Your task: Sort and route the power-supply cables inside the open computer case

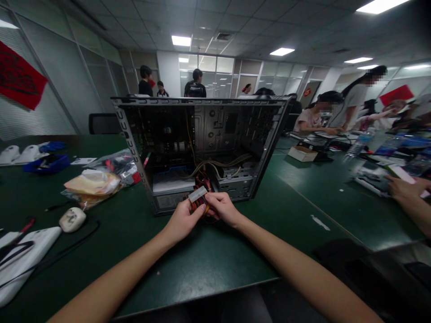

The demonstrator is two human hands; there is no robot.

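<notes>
plug (197, 194): likely light, stiff; grip its sides
wires (198, 203): likely bendy
left hand (181, 220), right hand (225, 209): fingers (198, 213) pinching both

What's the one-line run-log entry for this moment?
left hand: grip on wire bundle | right hand: grip on same bundle, by pale connector | computer case: open side facing hands, on green table

the left hand (181, 220) and the right hand (226, 208) are bare, with slim fingers; the left forearm (129, 267) and right forearm (291, 258) are bare too, smooth in outline, widening from narrow wrists; low in view, dark greyish cloth (252, 307) covers the lap, its seams too dim to make out.
</notes>
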